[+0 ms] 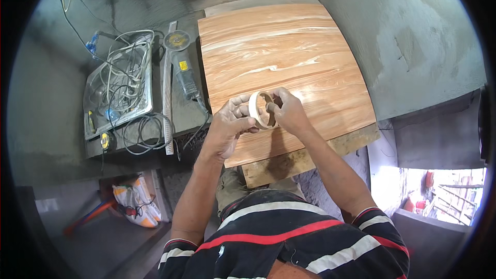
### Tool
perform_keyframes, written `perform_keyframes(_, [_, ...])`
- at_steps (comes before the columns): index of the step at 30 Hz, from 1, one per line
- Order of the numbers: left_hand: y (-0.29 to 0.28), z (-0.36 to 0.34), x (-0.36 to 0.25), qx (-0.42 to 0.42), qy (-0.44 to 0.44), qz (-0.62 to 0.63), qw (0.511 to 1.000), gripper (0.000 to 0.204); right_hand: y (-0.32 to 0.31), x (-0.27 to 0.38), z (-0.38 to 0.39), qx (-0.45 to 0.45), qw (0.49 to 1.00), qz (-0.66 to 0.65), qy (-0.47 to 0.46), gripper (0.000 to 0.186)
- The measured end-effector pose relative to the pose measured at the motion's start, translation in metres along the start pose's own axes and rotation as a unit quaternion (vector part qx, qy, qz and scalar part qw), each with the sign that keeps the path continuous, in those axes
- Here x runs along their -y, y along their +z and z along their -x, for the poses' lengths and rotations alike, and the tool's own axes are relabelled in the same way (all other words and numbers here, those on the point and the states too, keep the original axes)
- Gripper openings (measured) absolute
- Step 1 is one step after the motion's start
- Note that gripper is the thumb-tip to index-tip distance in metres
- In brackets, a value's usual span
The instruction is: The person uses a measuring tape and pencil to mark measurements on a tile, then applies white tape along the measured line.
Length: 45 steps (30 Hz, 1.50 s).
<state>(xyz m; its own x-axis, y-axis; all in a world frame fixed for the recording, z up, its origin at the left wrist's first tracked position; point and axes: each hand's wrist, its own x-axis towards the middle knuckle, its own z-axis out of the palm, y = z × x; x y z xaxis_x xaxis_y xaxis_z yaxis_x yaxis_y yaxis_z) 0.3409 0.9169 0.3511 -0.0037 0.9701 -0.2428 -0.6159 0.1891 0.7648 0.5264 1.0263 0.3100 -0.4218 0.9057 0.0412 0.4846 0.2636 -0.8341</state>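
Between my hands is a roll of pale masking tape, held on edge so its round opening shows. My left hand grips its left side, thumb at the lower rim and fingers behind. My right hand pinches the roll's right side, with fingertips at the inner edge; whether a loose tape end is between them I cannot tell. Below the roll lies a large glossy wood-grain tile, resting on a rough board that juts out at the near edge.
Left of the tile lie an angle grinder with its cord and a long metal straightedge. Farther left, a metal sink holds tangled cables, with a yellow tape measure at its near corner. Grey plastered walls enclose the slab.
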Motion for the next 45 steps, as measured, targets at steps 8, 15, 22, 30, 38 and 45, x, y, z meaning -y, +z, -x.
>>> perform_keyframes(8, [-0.001, 0.006, 0.010, -0.026, 0.052, 0.010, 0.998, 0.068, -0.007, 0.025, -0.004, 0.168, 0.973, -0.079, 0.135, 0.025])
perform_keyframes(15, [-0.006, 0.004, 0.009, -0.051, 0.058, 0.112, 0.991, 0.054, -0.003, 0.017, -0.008, 0.147, 0.975, -0.126, 0.105, 0.033])
perform_keyframes(22, [-0.015, -0.007, 0.009, -0.120, 0.057, 0.213, 0.968, 0.048, -0.018, 0.008, 0.000, 0.143, 0.954, -0.155, -0.212, 0.030])
perform_keyframes(30, [0.020, -0.007, 0.006, -0.185, 0.254, -0.390, 0.866, 0.016, -0.038, 0.039, 0.000, 0.210, 0.974, -0.081, -0.009, 0.020])
perform_keyframes(38, [0.013, -0.020, 0.002, -0.114, 0.376, -0.589, 0.706, 0.008, -0.033, 0.032, 0.004, 0.177, 0.980, -0.079, -0.052, 0.012])
perform_keyframes(45, [0.011, -0.017, -0.003, -0.072, 0.387, -0.597, 0.698, 0.011, -0.035, 0.043, 0.010, 0.182, 0.980, -0.060, -0.056, 0.014])
